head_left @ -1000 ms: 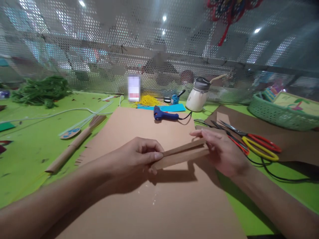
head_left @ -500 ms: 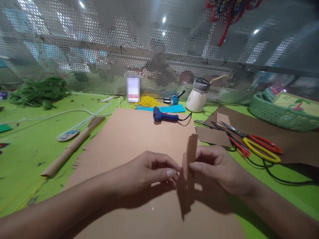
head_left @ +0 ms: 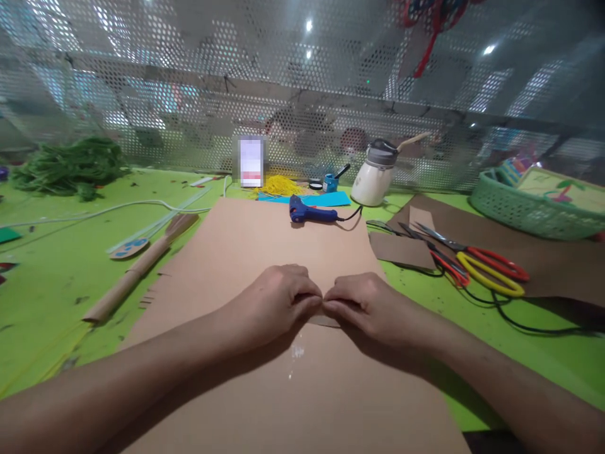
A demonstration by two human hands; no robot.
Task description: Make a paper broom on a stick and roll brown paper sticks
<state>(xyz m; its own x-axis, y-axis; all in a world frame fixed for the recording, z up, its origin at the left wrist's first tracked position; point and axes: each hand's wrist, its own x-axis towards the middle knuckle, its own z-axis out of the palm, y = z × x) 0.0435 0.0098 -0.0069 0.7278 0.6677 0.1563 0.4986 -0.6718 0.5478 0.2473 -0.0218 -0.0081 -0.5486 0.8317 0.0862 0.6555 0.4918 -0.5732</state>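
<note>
In the head view, a folded brown paper piece (head_left: 326, 321) is held low over the large tan sheet (head_left: 269, 243), near its middle, and is mostly hidden by the fingers. It is pinched from one side by the left hand (head_left: 278, 302) and from the other by the right hand (head_left: 368, 306); both are closed on it, with their fingertips brought close together. The tan sheet is laid on the green table (head_left: 38, 252). Across its far end is laid a blue glue gun (head_left: 314, 212), beyond which blue paper (head_left: 333, 199), yellow strands (head_left: 281, 185), a small blue jar (head_left: 331, 184) and a white jar (head_left: 372, 181) are seen. To the right, a brown card (head_left: 401, 250) is placed near scissors (head_left: 451, 244) with red and yellow handles, and a green basket (head_left: 534, 211) is set farther back. To the left, a rolled paper tube (head_left: 123, 290) is laid at a slant, and green strands (head_left: 66, 165) are heaped beyond it.
</note>
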